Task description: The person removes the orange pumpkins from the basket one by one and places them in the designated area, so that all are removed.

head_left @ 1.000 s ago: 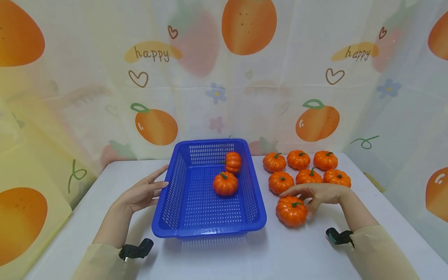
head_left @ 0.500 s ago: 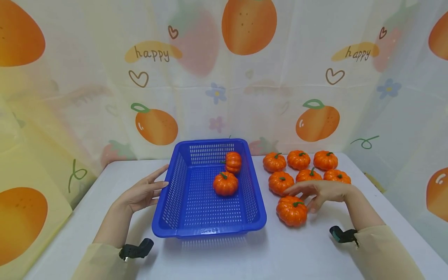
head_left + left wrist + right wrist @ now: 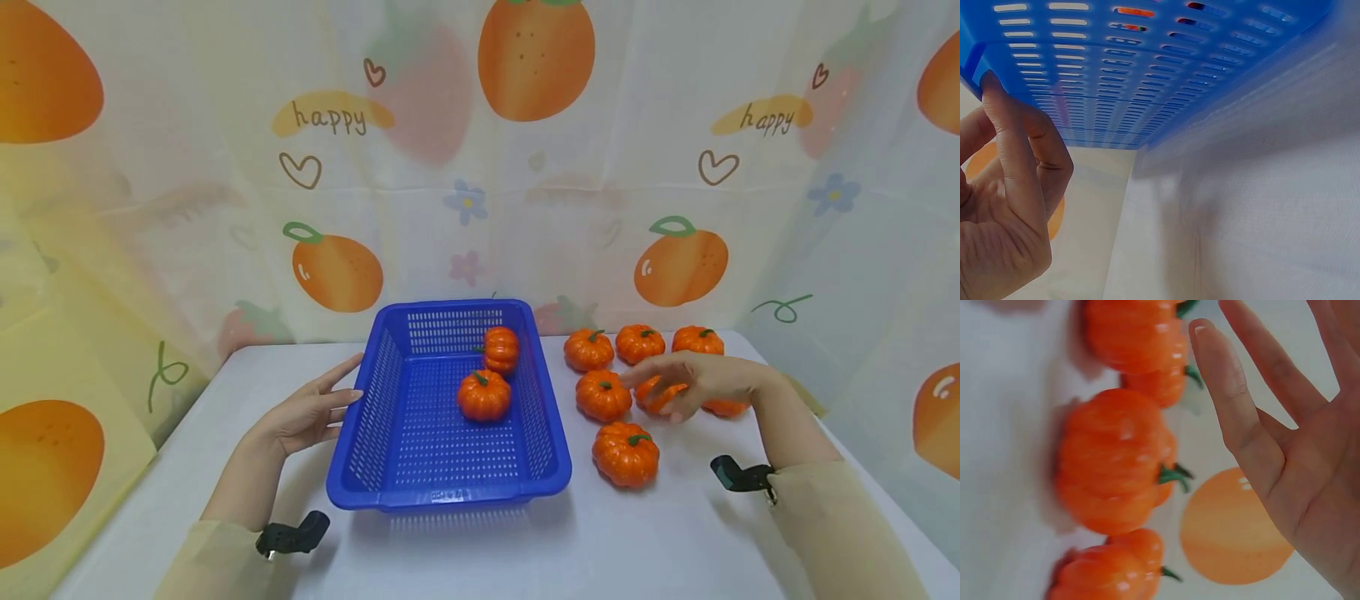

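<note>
My left hand (image 3: 303,412) rests against the left rim of a blue plastic basket (image 3: 448,497), its fingers touching the edge. In the left wrist view a fingertip meets the underside of the basket's rim. Two small orange pumpkins lie in the basket: an upright one (image 3: 483,396) and one tipped on its side (image 3: 500,348). Over the group of pumpkins on the right hovers my right hand (image 3: 697,379), holding nothing, fingers spread in the right wrist view. It partly hides a middle-row pumpkin (image 3: 651,395). A single pumpkin (image 3: 626,454) sits nearer the front.
Several more pumpkins stand in rows on the white table (image 3: 465,567), among them a left one (image 3: 603,396) and a back-left one (image 3: 588,349). A fruit-print curtain (image 3: 510,233) hangs behind the table. Each wrist wears a black camera.
My right hand has moved away from the front pumpkin, back and slightly right, over the middle row. The front pumpkin stays in place. The left hand and basket have not moved.
</note>
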The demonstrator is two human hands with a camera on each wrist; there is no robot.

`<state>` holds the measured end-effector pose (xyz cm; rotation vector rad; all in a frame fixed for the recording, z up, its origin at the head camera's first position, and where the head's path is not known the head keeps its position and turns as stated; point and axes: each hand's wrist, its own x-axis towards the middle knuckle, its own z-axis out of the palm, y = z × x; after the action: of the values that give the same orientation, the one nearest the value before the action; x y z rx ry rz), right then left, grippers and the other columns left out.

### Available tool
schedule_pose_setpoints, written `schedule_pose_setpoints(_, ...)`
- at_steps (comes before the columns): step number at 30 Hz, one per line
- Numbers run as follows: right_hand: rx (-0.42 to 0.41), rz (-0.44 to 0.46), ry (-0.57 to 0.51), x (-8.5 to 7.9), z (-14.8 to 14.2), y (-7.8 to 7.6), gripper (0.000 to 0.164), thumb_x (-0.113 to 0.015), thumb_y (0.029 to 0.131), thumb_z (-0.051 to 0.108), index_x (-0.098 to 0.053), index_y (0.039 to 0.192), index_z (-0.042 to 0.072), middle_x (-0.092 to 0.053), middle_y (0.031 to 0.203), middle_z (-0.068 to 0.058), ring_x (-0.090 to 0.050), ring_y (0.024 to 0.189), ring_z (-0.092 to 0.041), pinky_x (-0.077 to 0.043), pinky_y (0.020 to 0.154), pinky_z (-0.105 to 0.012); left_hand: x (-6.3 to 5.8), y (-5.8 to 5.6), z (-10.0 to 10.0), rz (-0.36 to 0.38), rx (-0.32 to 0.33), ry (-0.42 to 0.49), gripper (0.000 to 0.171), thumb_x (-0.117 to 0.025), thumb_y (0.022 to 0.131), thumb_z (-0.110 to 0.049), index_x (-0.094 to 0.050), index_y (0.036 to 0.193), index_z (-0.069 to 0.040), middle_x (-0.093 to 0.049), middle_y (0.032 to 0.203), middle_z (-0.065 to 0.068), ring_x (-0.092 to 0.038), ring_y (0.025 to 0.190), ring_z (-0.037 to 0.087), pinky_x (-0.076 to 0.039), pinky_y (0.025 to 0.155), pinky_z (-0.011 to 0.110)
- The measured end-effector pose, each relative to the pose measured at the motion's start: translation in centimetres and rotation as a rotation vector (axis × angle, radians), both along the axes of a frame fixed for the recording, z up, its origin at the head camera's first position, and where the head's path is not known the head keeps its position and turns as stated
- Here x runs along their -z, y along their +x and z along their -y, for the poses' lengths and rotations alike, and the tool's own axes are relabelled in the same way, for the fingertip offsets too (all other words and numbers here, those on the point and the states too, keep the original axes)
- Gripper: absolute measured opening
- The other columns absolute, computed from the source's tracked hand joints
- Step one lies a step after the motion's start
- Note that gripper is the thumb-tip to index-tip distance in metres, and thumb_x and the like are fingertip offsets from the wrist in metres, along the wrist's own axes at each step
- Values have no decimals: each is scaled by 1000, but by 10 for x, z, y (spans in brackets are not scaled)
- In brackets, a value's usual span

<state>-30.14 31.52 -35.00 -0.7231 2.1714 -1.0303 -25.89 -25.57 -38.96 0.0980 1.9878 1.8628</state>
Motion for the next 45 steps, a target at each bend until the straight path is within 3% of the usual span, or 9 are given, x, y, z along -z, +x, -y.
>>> schedule_pose_setpoints(11, 13, -139, -32, -37, 31, -11, 66, -74, 85, 21, -48, 146, 23, -51, 148, -4, -51, 131, -33, -53, 98, -41, 1, -1, 0, 0, -3, -8, 78, -56, 100, -23, -6, 160, -31, -68, 113, -8, -70, 100, 12, -60, 85, 30)
schedule_pose_setpoints(19, 47, -208, -186, -59, 68, -22, 67, -69, 90, 15, -40, 150, 27, -44, 154, -9, -49, 136, -36, -50, 103, -52, -1, -1, -2, -2, -6, -16, 79, -57, 100, -23, -6, 160, -30, -67, 113, -8, -70, 100, 12, -60, 85, 31)
schedule_pose_setpoints(25, 87, -247, -349, -74, 106, -29, 61, -64, 92, 11, -43, 148, 27, -48, 150, -4, -53, 133, -28, -51, 104, -47, -2, 0, 1, 11, -2, 9, 79, -56, 100, -22, -5, 160, -30, -69, 110, -9, -71, 98, 11, -60, 84, 29)
schedule_pose_setpoints(33, 69, -160, -620, -78, 167, -39, 59, -58, 93, -1, -41, 148, 13, -48, 149, -13, -54, 131, -30, -53, 102, -34, 0, -1, 0, 6, -5, 6, 79, -57, 100, -23, -5, 160, -30, -68, 111, -9, -71, 99, 12, -60, 85, 30)
schedule_pose_setpoints(38, 88, -44, -680, -67, 195, -46, 59, -53, 94, 2, -38, 149, 12, -45, 151, -15, -53, 131, -29, -45, 112, -46, 0, -1, 0, 1, 0, 5, 79, -56, 101, -23, -4, 160, -30, -69, 112, -9, -71, 99, 11, -60, 85, 30)
schedule_pose_setpoints(45, 220, 129, -702, -43, 219, -54, 53, -51, 97, 9, -39, 149, 10, -40, 153, -20, -46, 137, -39, -34, 118, -57, 0, -1, 0, -1, 1, 2, 79, -56, 101, -23, -4, 160, -30, -69, 112, -9, -71, 99, 11, -60, 85, 30)
